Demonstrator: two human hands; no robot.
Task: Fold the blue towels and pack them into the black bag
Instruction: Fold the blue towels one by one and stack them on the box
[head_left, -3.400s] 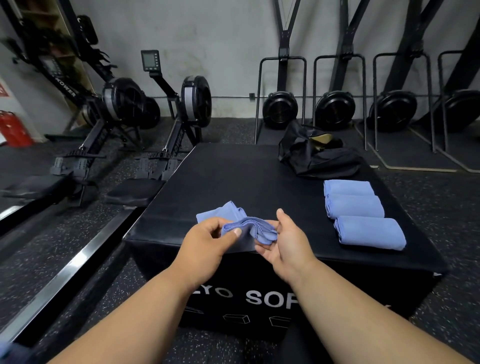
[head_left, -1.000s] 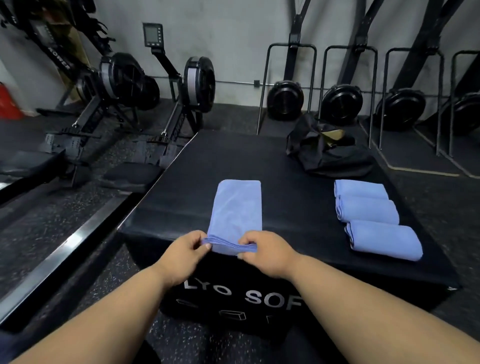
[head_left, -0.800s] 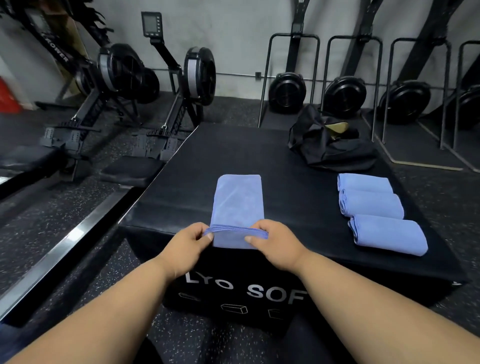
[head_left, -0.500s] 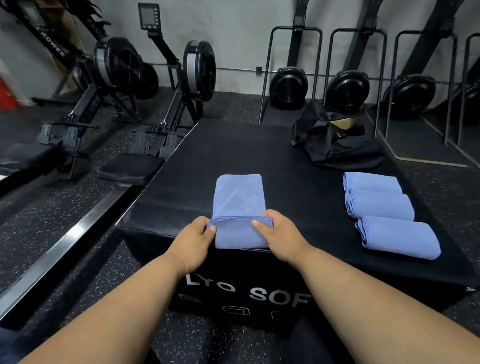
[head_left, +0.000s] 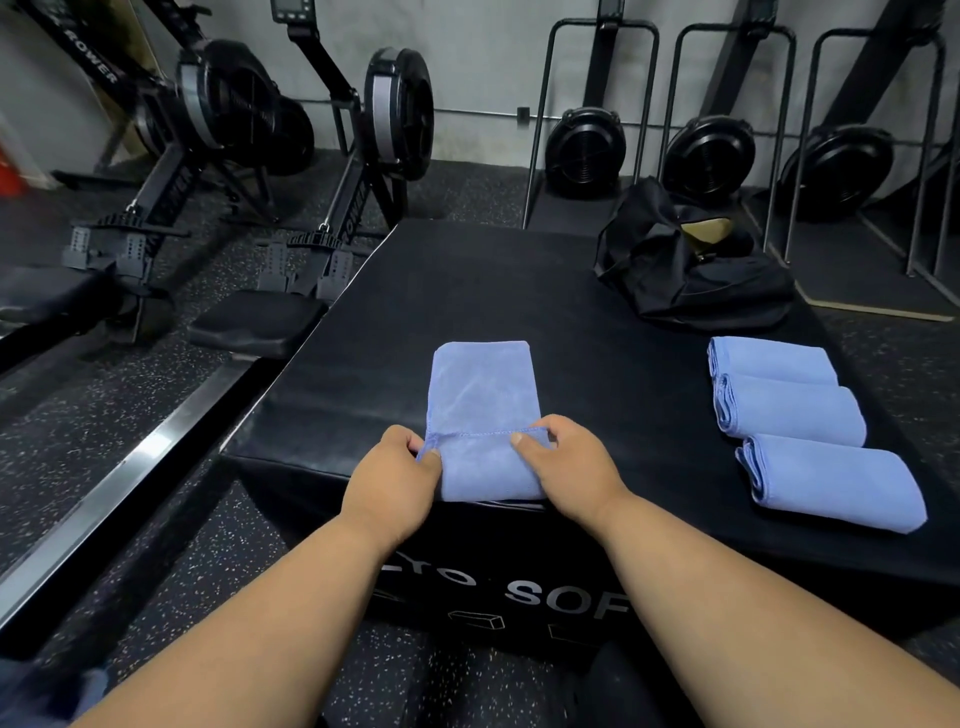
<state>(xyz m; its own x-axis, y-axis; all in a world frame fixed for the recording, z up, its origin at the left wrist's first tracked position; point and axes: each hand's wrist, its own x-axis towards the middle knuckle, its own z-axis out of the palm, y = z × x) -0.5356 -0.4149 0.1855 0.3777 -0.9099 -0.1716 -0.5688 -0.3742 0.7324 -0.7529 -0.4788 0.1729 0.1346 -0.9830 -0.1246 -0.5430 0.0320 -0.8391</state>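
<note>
Looking down from the head camera, I see both hands at the near edge of a black padded worktop (head_left: 467, 291), working one blue towel (head_left: 480, 389). The towel lies as a long narrow strip running away from me, its near end doubled back over itself so that a stitched hem crosses the strip from hand to hand. My left hand (head_left: 389, 486) pinches the left corner of that hem, thumb on top and the other fingers curled beneath the cloth. My right hand (head_left: 569, 467) pinches the right corner in the same way, its thumb lying flat on the folded flap. Both sets of fingers are thus clenched on the towel.

To the right, well apart from the hands, three folded towels (head_left: 789, 408) lie in a row, each touching its neighbour, the nearest one close to the worktop's front edge. Beyond them, at the far right corner of the worktop, the black bag (head_left: 691, 280) sits slumped with its mouth gaping and a tan lining showing inside. White lettering marks the worktop's front face below my wrists. Rowing machines (head_left: 249, 130) stand on the speckled floor to the left, and further black machines are stored upright along the far wall.
</note>
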